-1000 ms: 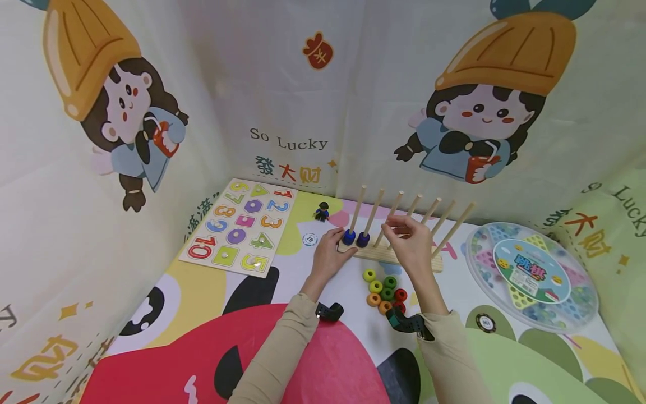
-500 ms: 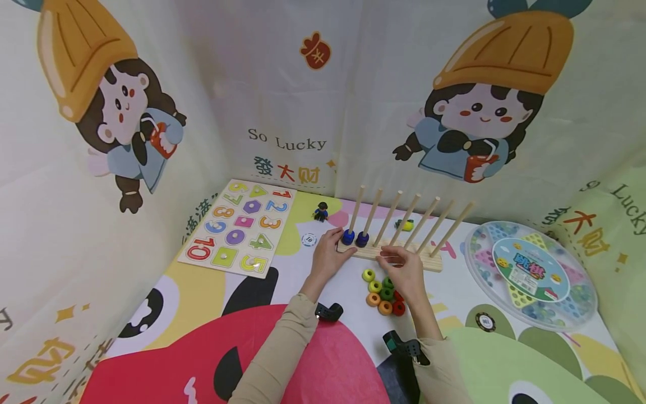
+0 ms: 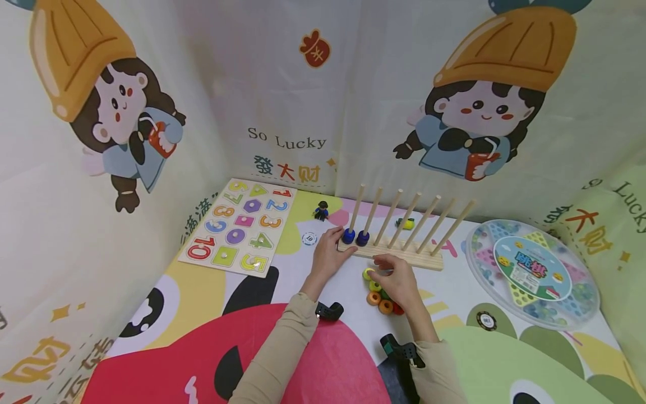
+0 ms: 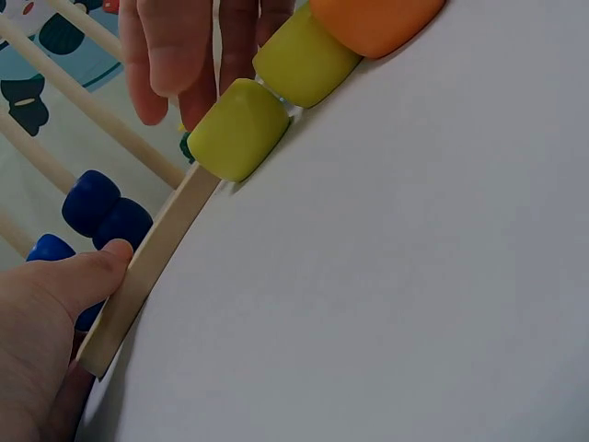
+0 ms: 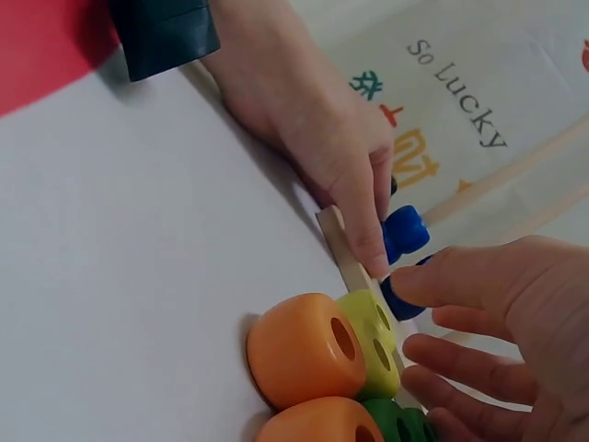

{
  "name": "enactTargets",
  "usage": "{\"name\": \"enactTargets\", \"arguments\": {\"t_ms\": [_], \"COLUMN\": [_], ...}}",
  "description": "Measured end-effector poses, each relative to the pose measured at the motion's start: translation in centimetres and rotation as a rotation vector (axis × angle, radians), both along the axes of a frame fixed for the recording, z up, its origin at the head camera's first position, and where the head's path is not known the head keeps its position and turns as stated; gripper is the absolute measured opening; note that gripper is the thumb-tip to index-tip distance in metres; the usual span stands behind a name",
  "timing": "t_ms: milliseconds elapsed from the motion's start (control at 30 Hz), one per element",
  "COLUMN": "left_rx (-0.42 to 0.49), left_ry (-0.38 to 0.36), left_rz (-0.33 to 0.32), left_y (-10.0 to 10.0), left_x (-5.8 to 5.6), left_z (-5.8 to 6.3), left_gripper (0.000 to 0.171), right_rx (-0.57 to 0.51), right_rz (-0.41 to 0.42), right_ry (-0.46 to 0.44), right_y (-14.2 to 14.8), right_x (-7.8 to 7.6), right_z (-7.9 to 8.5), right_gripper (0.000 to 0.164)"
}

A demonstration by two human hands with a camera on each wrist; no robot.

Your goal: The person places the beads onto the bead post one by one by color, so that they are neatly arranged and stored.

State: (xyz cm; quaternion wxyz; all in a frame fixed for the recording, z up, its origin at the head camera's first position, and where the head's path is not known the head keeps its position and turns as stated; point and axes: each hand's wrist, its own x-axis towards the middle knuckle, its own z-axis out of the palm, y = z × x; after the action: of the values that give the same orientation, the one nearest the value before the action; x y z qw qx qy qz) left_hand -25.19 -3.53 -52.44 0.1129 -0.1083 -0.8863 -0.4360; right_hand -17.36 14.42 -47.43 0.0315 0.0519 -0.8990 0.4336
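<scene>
The left hand [image 3: 330,258] grips the left end of a wooden peg rack [image 3: 419,259], which stands near the far edge of the bench [image 3: 345,292]. Its thumb lies along the front of the base, the other fingers partly hidden behind. The right hand [image 3: 401,280] hovers in front of the rack, over a cluster of beads; its fingers are loosely bent, parted from the thumb, with nothing between them. Whether they touch a bead cannot be told.

Two yellow beads [image 3: 375,285] lie at the cluster's far left, two orange beads [image 3: 386,307] sit nearer the bench's front edge, and green beads [image 5: 385,419] and a red bead [image 3: 397,309] are partly covered by the hand. The rack has seven slanting pegs [image 3: 388,217]; blue beads [image 3: 348,236] are on the leftmost and dark blue beads [image 3: 362,238] on the next.

A number puzzle board [image 3: 239,227] lies at the far left corner, a small figurine [image 3: 321,211] near the far edge, and a round game box [image 3: 532,274] beside the right edge.
</scene>
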Motion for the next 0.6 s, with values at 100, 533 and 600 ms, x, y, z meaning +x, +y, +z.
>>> {"name": "enactTargets", "arguments": {"t_ms": [100,533,600], "left_rx": [0.008,0.010,0.014], "left_ry": [-0.007,-0.002,-0.006], "left_rz": [-0.002,0.009,0.008], "left_y": [-0.01,0.12,0.14], "left_x": [0.07,0.03,-0.01], "left_z": [-0.09,-0.06,-0.13], "left_gripper": [0.062,0.060,0.060], "right_rx": [0.076,0.105,0.100], "right_rz": [0.005,0.047,0.052], "right_ry": [-0.018,-0.034,-0.030], "right_y": [-0.14,0.06,0.13], "right_x": [-0.04,-0.10,-0.10], "right_z": [0.02,-0.24,-0.28], "right_gripper": [0.039,0.033,0.033]}}
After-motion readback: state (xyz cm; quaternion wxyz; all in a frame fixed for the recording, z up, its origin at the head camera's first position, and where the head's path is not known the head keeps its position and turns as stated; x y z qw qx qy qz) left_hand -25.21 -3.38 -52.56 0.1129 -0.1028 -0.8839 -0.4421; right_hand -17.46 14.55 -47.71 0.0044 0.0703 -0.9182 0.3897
